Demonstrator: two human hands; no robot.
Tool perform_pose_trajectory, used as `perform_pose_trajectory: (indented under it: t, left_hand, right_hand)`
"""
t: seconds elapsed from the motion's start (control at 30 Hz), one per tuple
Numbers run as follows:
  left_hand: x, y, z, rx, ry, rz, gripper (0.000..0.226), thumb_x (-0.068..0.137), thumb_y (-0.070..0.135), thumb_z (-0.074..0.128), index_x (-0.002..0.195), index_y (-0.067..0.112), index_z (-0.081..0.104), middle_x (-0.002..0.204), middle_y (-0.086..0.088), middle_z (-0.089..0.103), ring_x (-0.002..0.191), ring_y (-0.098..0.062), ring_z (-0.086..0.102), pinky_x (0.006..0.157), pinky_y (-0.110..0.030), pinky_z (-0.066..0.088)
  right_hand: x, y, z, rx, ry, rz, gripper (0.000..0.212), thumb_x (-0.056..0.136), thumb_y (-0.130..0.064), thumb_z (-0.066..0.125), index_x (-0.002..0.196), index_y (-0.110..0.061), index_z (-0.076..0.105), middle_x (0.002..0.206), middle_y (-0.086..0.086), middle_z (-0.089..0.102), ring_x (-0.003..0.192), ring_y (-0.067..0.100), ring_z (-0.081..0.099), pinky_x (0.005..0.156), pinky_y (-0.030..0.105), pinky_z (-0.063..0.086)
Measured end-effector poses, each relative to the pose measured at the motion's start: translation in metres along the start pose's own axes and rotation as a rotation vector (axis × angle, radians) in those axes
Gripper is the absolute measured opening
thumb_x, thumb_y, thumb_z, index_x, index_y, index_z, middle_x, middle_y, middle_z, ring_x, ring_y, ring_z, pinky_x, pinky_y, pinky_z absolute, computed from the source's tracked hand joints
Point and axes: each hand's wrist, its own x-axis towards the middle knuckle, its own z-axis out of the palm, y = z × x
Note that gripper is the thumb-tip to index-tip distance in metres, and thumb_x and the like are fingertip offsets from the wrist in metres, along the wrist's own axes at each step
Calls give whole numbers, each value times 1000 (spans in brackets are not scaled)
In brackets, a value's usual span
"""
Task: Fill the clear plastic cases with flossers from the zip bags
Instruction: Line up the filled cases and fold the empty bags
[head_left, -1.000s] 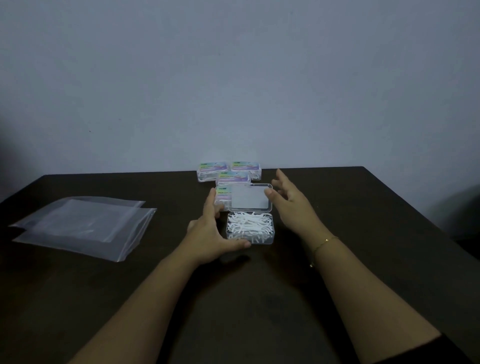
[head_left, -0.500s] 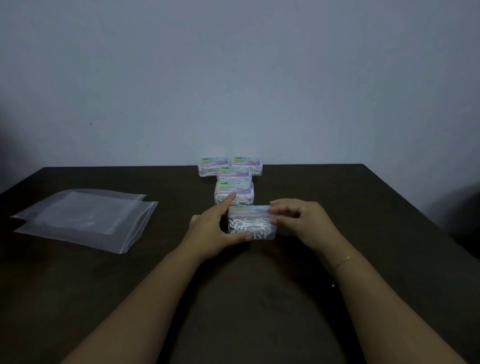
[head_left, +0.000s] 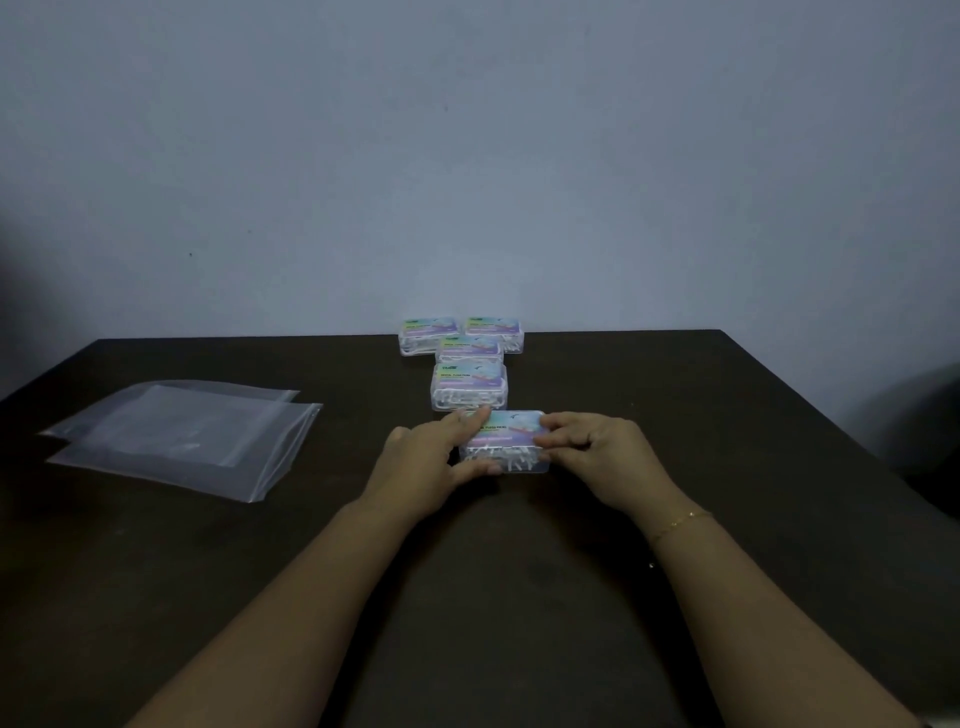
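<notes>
A clear plastic case (head_left: 506, 441) full of white flossers lies on the dark table (head_left: 519, 571) with its labelled lid down. My left hand (head_left: 431, 457) grips its left end, index finger along the far edge and thumb on the near edge. My right hand (head_left: 592, 454) grips the right end with curled fingers over the lid. Behind it another lidded case (head_left: 469, 385) sits, and three more stand in a cluster (head_left: 460, 335) at the table's far edge. Flat clear zip bags (head_left: 182, 434) lie to the left.
A plain wall rises behind the table's far edge. The table's right edge runs diagonally at the right. A thin bracelet (head_left: 680, 521) is on my right wrist.
The case's lid, open a second ago, has come down over the flossers. Both hands moved in from the sides and now hold the case at its two ends.
</notes>
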Motion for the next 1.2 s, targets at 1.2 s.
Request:
perform_pose_trajectory:
  t: [1.2]
  left_hand:
    - [-17,-7,0,17,32,28,53,99,39,42,148,37,24,159,13,10,143,-11,20,113,-32,27]
  right_hand:
    - [2,1,12,-163,12,-119,28,88,-15,64,115,-17,66,132,-3,55,119,7,50,102,18,37]
